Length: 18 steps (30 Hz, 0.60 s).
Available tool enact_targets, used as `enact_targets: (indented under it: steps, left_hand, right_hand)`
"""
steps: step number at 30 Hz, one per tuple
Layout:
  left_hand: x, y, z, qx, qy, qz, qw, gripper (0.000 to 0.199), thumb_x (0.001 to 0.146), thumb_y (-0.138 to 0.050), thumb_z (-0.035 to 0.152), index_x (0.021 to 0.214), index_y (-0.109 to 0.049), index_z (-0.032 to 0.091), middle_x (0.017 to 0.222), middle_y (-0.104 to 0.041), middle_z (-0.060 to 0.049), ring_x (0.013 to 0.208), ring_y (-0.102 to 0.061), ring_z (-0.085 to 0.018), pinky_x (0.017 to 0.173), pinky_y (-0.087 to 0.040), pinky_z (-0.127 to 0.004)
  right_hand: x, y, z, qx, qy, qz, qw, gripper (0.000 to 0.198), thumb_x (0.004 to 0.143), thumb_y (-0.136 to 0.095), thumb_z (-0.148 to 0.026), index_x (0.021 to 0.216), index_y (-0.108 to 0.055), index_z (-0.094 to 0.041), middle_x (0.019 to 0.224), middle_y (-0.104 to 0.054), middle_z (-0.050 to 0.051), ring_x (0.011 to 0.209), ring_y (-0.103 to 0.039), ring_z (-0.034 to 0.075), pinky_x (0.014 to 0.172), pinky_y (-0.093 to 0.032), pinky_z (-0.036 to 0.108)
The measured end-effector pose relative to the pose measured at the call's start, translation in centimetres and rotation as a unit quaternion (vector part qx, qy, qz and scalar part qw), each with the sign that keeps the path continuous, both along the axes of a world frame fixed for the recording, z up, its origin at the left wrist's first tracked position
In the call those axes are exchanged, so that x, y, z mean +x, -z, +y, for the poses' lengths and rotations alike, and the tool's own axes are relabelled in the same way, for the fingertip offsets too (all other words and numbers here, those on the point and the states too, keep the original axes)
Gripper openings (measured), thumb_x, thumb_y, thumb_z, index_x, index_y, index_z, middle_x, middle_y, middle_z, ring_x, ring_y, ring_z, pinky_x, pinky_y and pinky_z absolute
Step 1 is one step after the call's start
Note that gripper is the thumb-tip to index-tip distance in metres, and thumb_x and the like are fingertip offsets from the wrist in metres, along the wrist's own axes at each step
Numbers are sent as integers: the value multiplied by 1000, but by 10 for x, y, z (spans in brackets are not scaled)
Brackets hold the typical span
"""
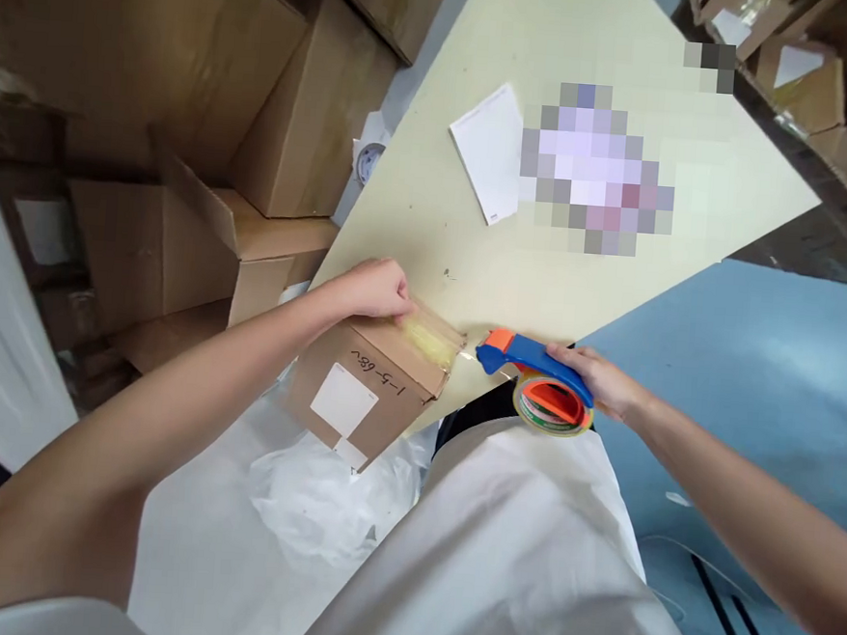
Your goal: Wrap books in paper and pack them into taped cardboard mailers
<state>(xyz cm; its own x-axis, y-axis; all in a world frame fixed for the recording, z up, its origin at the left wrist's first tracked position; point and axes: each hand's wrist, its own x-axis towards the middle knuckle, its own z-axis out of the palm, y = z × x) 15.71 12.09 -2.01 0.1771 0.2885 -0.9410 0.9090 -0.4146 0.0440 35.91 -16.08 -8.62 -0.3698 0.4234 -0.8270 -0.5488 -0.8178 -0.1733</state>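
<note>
A cardboard box [371,391] sits at the table's near edge, with handwriting and a white label on its facing side. Yellowish packing tape [426,342] runs along its top. My left hand [380,288] is curled closed at the far end of that tape, touching the box top; whatever its fingers may pinch is hidden. To the right of the box, my right hand [603,380] grips a blue and orange tape dispenser [544,353] by its handle. A roll of tape is mounted on the dispenser, and its orange head points toward the box, apart from it.
Papers [487,153] lie on the cream table [416,211], beside a pixelated patch. Open cartons [275,249] stack up at left, and more boxes [802,83] fill the far right corner. Crumpled clear plastic [334,505] lies below the box. A tape roll [369,162] is beyond the table's left edge.
</note>
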Motion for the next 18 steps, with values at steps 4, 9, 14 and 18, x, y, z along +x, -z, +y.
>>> enact_targets:
  steps: [4,9,14,18]
  left_hand:
    - [0,3,-12,46,123,-26,991,12,51,-72,20,47,-61,21,49,-52,-4,74,-61,-30,71,-43,-35]
    - [-12,10,-24,68,160,-50,984,16,52,-75,25,58,-64,15,65,-58,-9,96,-57,-41,86,-39,-45]
    - [-45,7,-22,104,17,-118,987,40,64,-72,35,97,-67,14,85,-60,-10,119,-44,-43,96,-33,-46]
    - [-88,-6,-32,114,-132,-189,966,51,75,-60,50,115,-61,18,101,-60,-8,120,-47,-36,93,-38,-38]
  right_hand:
    - [-26,4,-9,1,15,31,999,38,79,-61,-51,80,-74,-15,69,-72,8,55,-63,17,50,-51,27]
    - [-40,7,-12,-9,7,21,1000,40,79,-62,-51,73,-73,-13,64,-71,7,52,-61,15,48,-50,25]
    - [-47,3,-15,-20,7,13,1000,37,79,-62,-49,80,-73,-13,75,-74,9,61,-66,18,56,-53,26]
    - [-50,2,-21,-44,25,19,999,33,83,-59,-44,84,-72,-14,77,-74,9,65,-67,18,62,-55,27]
